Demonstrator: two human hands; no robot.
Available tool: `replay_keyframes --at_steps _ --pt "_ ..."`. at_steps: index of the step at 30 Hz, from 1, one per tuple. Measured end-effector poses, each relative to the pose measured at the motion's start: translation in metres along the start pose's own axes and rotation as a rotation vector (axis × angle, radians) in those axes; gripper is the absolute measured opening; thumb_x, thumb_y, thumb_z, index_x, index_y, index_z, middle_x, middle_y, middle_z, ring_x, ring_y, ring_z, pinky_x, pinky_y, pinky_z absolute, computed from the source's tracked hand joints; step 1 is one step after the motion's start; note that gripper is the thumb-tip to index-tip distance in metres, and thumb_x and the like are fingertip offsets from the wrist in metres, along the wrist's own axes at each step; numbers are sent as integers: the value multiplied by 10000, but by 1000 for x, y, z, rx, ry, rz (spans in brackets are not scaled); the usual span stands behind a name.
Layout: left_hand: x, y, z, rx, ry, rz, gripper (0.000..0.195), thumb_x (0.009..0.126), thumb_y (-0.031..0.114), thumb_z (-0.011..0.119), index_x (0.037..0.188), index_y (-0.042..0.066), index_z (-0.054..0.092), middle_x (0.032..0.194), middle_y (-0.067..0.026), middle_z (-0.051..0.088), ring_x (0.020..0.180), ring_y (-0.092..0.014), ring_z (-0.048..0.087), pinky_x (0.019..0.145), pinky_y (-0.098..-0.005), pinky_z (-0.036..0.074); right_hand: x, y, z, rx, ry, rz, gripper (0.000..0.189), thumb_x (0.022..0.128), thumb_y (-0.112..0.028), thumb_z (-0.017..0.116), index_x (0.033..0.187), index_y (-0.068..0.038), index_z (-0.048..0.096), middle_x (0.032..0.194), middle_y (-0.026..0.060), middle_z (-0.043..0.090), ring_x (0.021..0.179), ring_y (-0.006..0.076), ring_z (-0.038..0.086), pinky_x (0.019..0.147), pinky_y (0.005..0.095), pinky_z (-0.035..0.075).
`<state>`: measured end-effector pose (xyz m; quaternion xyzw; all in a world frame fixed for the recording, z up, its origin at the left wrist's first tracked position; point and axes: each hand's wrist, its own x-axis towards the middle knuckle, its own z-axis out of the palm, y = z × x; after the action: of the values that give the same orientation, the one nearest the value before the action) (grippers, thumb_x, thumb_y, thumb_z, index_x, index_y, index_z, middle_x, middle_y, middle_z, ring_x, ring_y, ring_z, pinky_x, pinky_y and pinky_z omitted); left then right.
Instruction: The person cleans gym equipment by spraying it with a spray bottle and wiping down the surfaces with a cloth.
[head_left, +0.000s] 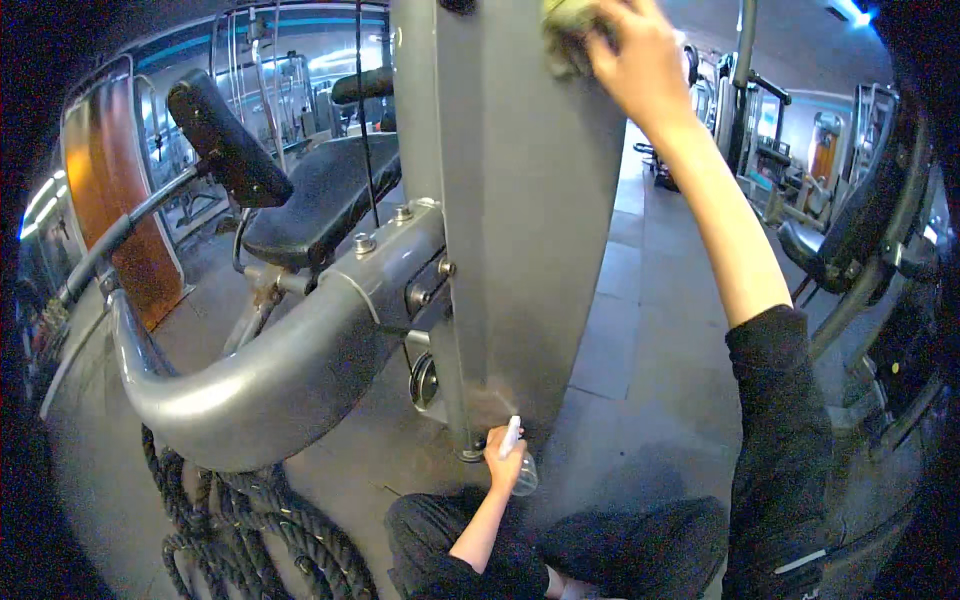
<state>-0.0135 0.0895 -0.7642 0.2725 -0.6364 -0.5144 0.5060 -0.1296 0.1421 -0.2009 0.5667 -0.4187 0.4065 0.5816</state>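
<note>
A tall grey metal panel (536, 195) of a gym machine stands directly before me. My right hand (637, 52) is raised to its upper right edge and presses a crumpled, greenish-yellow cloth (570, 30) to it; the fingers are partly hidden at the picture's top. Low down, my left hand (504, 457) grips a clear spray bottle (526, 478) by its white trigger head (511, 435). The nozzle is close to the panel's lower end, where a pale patch of mist or wetness (495, 401) shows.
A thick curved grey tube (255, 397) juts left from the machine, with bolts and a pulley (424, 380) near its joint. Coiled black battle rope (255, 525) lies beneath it. Black padded benches (322, 195) stand behind at left. More gym equipment (847, 225) stands at right on the tiled floor.
</note>
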Motion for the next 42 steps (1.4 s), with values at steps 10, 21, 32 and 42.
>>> replay_keyframes --at_steps 10,21,32,42 --pt "1 -10 0 -1 25 33 282 648 46 686 930 50 697 951 -120 617 905 -279 603 838 -367 480 2 13 37 10 -225 -417 367 676 101 573 1003 -61 619 1080 115 583 1021 321 568 886 399 480" --pt "-1 -1 2 -12 26 54 249 647 40 669 894 50 696 909 -110 611 893 -266 592 838 -364 475 103 78 22 -144 -317 -199 161 824 -121 607 947 -51 682 866 213 644 793 383 631 706 418 486" --pt "0 -1 1 74 -21 47 259 647 41 667 904 47 694 893 -119 639 893 -289 595 843 -386 479 67 181 28 314 -166 156 364 1011 -234 410 1169 53 567 1034 78 649 953 167 552 843 324 444" --pt "-5 -5 15 -30 -17 -50 225 654 49 659 876 39 687 917 -131 641 905 -291 605 853 -382 478 95 119 9 -637 -416 -501 290 914 -224 467 1092 -100 661 1059 149 643 896 351 595 844 417 463"
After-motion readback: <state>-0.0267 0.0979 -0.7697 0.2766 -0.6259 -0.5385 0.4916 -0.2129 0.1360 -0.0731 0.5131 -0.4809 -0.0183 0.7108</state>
